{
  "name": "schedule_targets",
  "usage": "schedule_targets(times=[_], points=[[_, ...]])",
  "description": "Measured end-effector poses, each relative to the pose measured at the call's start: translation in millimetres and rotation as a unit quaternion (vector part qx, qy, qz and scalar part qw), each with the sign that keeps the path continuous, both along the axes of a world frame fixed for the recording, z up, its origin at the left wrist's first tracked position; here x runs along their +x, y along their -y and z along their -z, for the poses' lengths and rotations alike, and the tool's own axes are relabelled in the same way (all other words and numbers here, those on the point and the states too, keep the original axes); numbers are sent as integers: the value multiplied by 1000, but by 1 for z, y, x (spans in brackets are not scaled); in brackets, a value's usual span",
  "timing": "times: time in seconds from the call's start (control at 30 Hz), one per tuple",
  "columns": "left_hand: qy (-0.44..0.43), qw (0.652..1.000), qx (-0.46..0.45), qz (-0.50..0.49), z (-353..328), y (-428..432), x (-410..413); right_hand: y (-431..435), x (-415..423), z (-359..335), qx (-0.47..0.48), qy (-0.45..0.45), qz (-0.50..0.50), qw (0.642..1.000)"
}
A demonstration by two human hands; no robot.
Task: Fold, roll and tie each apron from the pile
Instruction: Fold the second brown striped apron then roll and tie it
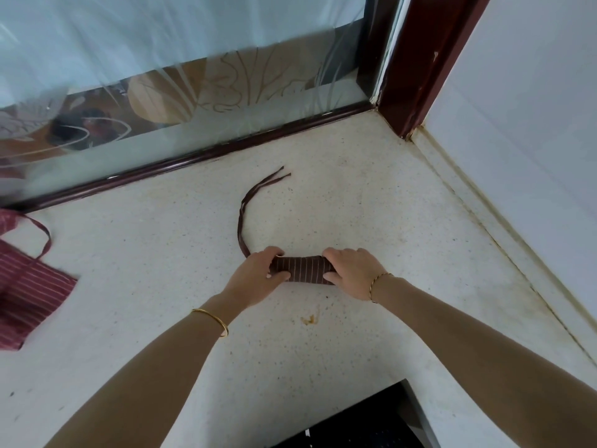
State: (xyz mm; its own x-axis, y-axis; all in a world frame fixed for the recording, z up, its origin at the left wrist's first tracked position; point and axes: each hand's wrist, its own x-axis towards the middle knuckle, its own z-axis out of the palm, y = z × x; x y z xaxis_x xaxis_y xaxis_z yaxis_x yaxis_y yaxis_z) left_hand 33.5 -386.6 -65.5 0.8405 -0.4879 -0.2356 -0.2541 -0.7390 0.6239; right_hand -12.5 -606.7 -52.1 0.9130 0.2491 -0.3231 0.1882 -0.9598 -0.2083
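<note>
A dark brown striped apron (302,269), rolled into a short tight cylinder, lies on the speckled white counter (371,205). My left hand (258,276) grips its left end with fingers over the top and thumb at the front. My right hand (350,273) grips the right end the same way. The apron's two ties (246,208) trail from the left end of the roll, curving away toward the window and ending loose on the counter.
A red striped apron (29,286) with a neck loop lies at the left edge. A frosted glass window with a dark frame (206,158) runs along the back, and a white wall (533,140) closes the right side. A dark opening (361,421) sits at the near edge.
</note>
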Motion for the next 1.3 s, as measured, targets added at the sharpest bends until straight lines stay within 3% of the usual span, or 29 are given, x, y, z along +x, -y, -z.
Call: schedule_targets(times=[0.1, 0.27, 0.5, 0.63, 0.73, 0.87, 1.03, 1.17, 1.3], points=[[-47, 998, 4, -51, -4, 7, 5, -6, 13, -5, 3, -72, 23, 997], [-65, 996, 39, -45, -6, 15, 17, -7, 39, -17, 69, -230, 65, 969], [-103, 991, 9, -82, 1, 23, 26, -18, 38, -7, 104, -265, 182, 941], [-172, 978, -34, -114, 4, 13, 27, -27, 33, 1, 91, -280, 199, 935], [-103, 992, 13, -68, 9, -3, 22, -23, 29, 5, 127, -280, 227, 924], [-44, 998, 2, -50, 6, -10, 16, -5, 22, 7, 256, -329, 307, 855], [-1, 998, -8, -56, -7, 3, 27, 4, 15, -4, 444, -375, 372, 724], [-5, 994, -8, -110, -18, 15, 31, 3, 10, -14, 524, -389, 354, 670], [142, 984, 28, -107, -30, 18, 32, 2, 4, -20, 572, -378, 365, 630]])
